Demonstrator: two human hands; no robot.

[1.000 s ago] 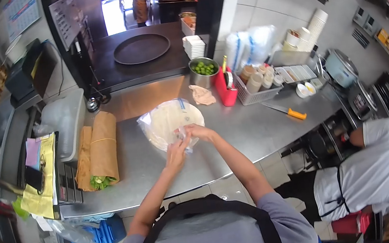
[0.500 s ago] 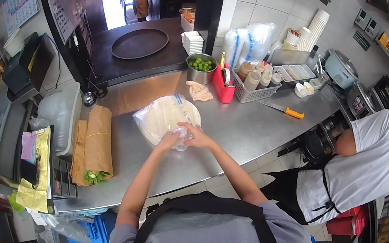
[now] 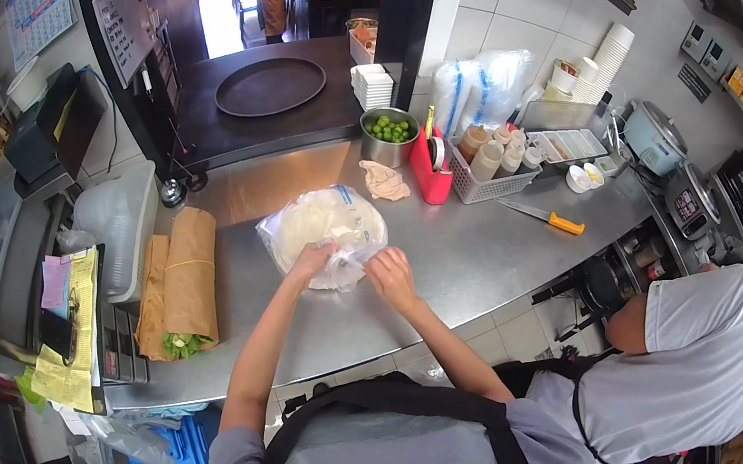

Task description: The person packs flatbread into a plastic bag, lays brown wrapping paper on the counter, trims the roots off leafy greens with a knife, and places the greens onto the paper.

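A clear plastic bag (image 3: 317, 221) with pale, round flat pieces inside lies on the steel counter in front of me. My left hand (image 3: 313, 260) is closed on the near left part of the bag's gathered end. On the right side of that end, my right hand (image 3: 390, 277) pinches the plastic, its fingers bent together. Thin, crumpled plastic stretches between the two hands. A beige cloth (image 3: 384, 180) lies beyond the bag, to its right.
Paper-wrapped greens (image 3: 190, 278) lie at left. A pot of green fruits (image 3: 390, 138), a red holder (image 3: 431, 168), a bottle basket (image 3: 491, 183) and an orange-handled knife (image 3: 565, 223) are to the right. A co-worker (image 3: 679, 359) bends at the right. A round tray (image 3: 270, 87) sits beyond.
My hands were together at the bag's gathered end; now my right hand has moved right and the plastic is spread between them. The co-worker has shifted and leans lower.
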